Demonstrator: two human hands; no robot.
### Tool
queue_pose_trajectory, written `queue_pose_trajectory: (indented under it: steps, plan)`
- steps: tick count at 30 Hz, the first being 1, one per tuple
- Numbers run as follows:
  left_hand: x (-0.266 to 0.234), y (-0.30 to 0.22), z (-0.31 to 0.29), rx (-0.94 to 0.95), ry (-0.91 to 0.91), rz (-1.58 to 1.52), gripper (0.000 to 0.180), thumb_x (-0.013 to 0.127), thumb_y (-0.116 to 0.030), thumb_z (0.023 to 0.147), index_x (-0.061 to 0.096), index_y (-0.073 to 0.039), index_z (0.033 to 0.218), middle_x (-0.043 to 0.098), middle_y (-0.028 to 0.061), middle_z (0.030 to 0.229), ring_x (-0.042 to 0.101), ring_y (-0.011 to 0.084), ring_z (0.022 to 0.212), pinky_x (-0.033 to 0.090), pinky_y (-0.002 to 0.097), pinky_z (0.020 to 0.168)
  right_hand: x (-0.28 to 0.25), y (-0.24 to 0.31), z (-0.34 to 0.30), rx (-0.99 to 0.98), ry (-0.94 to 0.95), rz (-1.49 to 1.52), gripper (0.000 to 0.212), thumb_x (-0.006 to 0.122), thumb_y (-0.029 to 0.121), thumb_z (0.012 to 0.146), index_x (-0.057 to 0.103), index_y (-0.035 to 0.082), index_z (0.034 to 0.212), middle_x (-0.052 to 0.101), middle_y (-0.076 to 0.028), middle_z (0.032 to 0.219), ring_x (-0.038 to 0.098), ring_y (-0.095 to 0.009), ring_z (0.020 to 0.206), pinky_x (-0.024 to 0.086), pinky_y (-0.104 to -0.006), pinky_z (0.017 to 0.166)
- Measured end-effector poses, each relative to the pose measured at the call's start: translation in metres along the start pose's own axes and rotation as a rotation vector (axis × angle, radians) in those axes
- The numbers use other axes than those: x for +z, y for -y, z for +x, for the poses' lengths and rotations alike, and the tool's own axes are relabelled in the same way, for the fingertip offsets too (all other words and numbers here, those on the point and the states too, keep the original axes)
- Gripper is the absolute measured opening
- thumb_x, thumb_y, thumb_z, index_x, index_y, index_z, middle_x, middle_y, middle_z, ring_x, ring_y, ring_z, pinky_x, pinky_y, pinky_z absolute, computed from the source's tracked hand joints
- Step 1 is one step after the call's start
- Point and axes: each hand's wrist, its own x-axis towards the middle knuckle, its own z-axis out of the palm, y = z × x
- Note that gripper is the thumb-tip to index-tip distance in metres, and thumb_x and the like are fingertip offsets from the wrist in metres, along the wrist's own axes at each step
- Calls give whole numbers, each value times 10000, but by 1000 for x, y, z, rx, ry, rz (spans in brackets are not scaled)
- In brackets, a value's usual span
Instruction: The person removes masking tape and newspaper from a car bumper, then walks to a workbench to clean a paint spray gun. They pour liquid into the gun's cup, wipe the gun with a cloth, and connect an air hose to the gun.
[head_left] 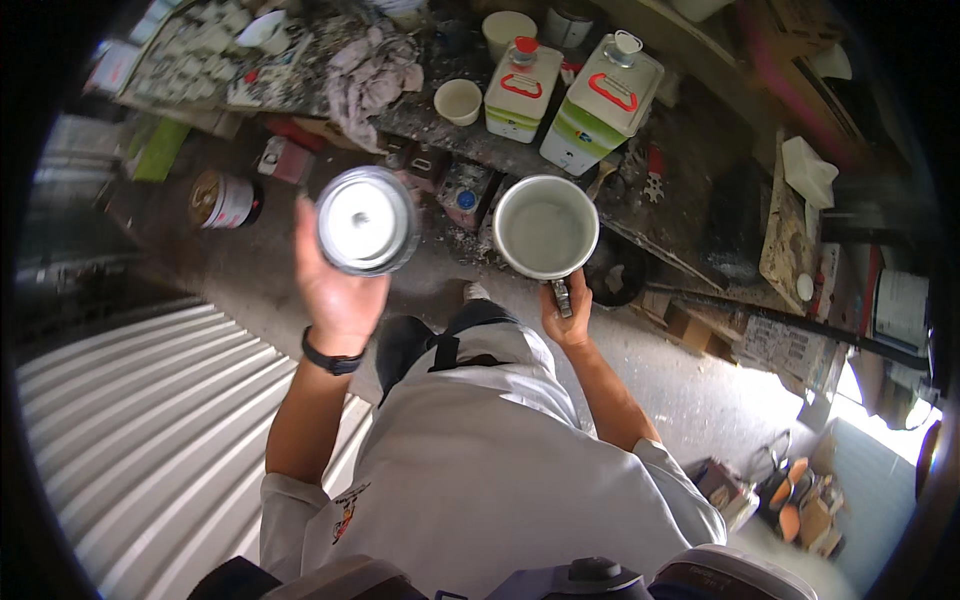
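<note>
My left hand (340, 300) is closed round a round tub (364, 222) with a greyish, see-through rim. Its top side is bright white with a small grey spot in the middle; whether that is a lid or contents I cannot tell. On the other side, my right hand (568, 315) grips the dark handle of a pale metal mug (546, 232). I look down into the mug and see a light grey inside. Both vessels are held up in front of my body, apart from each other, short of the workbench edge.
Along the stained workbench (440, 130) stand a smaller jerrycan (522, 90) and a larger one (603, 103), beside a cream bowl (458, 102) and a crumpled rag (372, 85). A paint tin (224, 200) sits on the floor. Corrugated white metal (170, 420) lies left.
</note>
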Motion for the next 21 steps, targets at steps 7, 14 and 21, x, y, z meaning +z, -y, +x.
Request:
queue_pose_trajectory:
  steps: [7, 14, 21]
  plan:
    - [-163, -96, 119, -283, 9, -190, 844, 467, -658, 1006, 402, -14, 1547, 436, 258, 1566, 425, 454, 1440, 326, 567, 1223, 46, 7, -23, 441, -321, -329, 470, 680, 50, 872, 567, 45, 1328, 667, -185, 791, 651, -327, 653, 501, -385, 616]
    - [-251, -166, 219, -472, -52, -103, 731, 496, -565, 1030, 460, -9, 1504, 496, 221, 1529, 432, 472, 1429, 343, 555, 1227, 107, 32, -71, 849, -250, -728, 477, 659, 213, 937, 529, 167, 1394, 723, -245, 913, 698, -467, 852, 534, -561, 713]
    - [-276, -185, 285, -501, -79, -79, 678, 505, -553, 1033, 516, -16, 1446, 551, 219, 1466, 508, 459, 1369, 381, 572, 1201, 124, 19, -42, 1220, -26, -865, 388, 553, 286, 986, 550, 167, 1355, 717, -256, 1094, 674, -478, 1048, 535, -576, 859]
